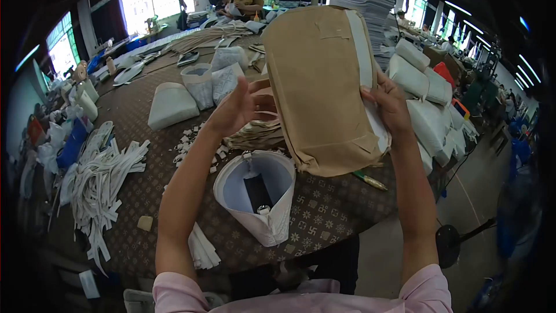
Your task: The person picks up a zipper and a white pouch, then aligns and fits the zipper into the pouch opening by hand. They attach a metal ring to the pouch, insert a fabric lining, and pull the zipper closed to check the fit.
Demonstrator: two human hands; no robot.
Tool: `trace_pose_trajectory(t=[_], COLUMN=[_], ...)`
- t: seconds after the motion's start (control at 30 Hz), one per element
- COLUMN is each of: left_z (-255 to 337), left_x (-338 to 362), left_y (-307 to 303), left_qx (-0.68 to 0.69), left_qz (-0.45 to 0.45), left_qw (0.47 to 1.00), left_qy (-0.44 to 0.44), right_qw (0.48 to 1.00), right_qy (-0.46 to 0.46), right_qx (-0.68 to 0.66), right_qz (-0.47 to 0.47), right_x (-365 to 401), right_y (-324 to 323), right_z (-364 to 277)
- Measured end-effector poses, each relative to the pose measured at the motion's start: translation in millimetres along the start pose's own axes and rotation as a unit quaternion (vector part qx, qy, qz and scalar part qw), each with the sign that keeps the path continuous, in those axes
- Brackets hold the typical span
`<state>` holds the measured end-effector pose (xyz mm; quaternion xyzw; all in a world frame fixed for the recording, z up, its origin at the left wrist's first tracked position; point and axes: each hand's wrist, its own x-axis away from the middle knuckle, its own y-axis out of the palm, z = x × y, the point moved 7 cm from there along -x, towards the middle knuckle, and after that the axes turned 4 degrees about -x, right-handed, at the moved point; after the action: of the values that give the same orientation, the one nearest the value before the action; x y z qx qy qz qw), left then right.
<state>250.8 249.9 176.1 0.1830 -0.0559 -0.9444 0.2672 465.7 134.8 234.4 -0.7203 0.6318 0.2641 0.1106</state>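
Observation:
A bulky package in brown paper [318, 81], with a white strip down its right side, is held up in front of me over the table. My right hand [389, 103] grips its right edge, thumb on the front face. My left hand [246, 107] is open at the left side, fingers apart and their tips close to the paper edge. Below stands a white bag body [277, 223], open at the top, with a dark strip and a metal piece inside. Folded brown paper [255, 136] lies behind it, partly hidden by the package.
White strips [110, 168] are heaped at the left of the patterned table [330, 214]. Small white pieces [188, 142] lie scattered near several white bag bodies [172, 106]. White packages [425, 113] are piled at the right. A green-handled tool [370, 181] lies near the right edge. A person [249, 1] sits at the far end.

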Motion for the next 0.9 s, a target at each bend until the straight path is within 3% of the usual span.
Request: trace_pose_trajectory(t=[0.07, 0.13, 0.17, 0.23, 0.33, 0.37, 0.4, 0.43, 0.47, 0.5, 0.57, 0.73, 0.83, 0.9], left_z=[16, 41, 44, 67, 79, 73, 73, 71, 70, 65, 46, 33, 23, 14], left_x=[10, 10, 12, 22, 32, 30, 35, 38, 41, 43, 45, 63, 87, 100], left_y=[42, 39, 42, 52, 66, 59, 61, 68, 74, 73, 71, 60, 34, 25], left_qx=[0.016, -0.24, -0.242, -0.392, -0.447, -0.354, -0.354, -0.264, -0.17, -0.17, -0.086, -0.074, -0.133, -0.165], left_qz=[-0.014, 0.124, 0.134, 0.186, 0.203, 0.182, 0.185, 0.152, 0.117, 0.118, 0.073, 0.107, 0.126, 0.143], left_qw=[1.0, 0.96, 0.959, 0.89, 0.861, 0.911, 0.91, 0.946, 0.971, 0.971, 0.99, 0.991, 0.983, 0.976], left_qy=[-0.004, 0.078, 0.066, 0.144, 0.134, 0.113, 0.109, 0.115, 0.121, 0.119, 0.088, 0.035, -0.01, -0.026], right_qw=[1.0, 0.998, 0.998, 0.987, 0.974, 0.967, 0.963, 0.964, 0.984, 0.995, 0.998, 0.997, 0.992, 0.982], right_qy=[0.002, -0.006, 0.004, 0.027, -0.019, -0.043, -0.041, -0.036, -0.024, -0.014, 0.009, 0.045, -0.001, 0.149], right_qx=[-0.014, -0.046, -0.058, 0.153, 0.22, 0.247, 0.259, 0.257, 0.171, 0.084, 0.049, 0.06, 0.093, -0.067], right_qz=[0.002, 0.03, 0.028, 0.039, 0.044, 0.047, 0.062, 0.061, 0.053, 0.046, 0.045, 0.022, 0.088, 0.1], right_x=[0, 0, 3, 10, 13, 16, 20, 22, 23, 24, 27, 25, 31, 37], right_y=[10, 21, 27, 34, 38, 42, 44, 41, 35, 31, 26, 25, 18, 13], right_z=[12, 18, 16, 6, -11, -19, -27, -23, -17, -10, 0, 19, 18, 48])
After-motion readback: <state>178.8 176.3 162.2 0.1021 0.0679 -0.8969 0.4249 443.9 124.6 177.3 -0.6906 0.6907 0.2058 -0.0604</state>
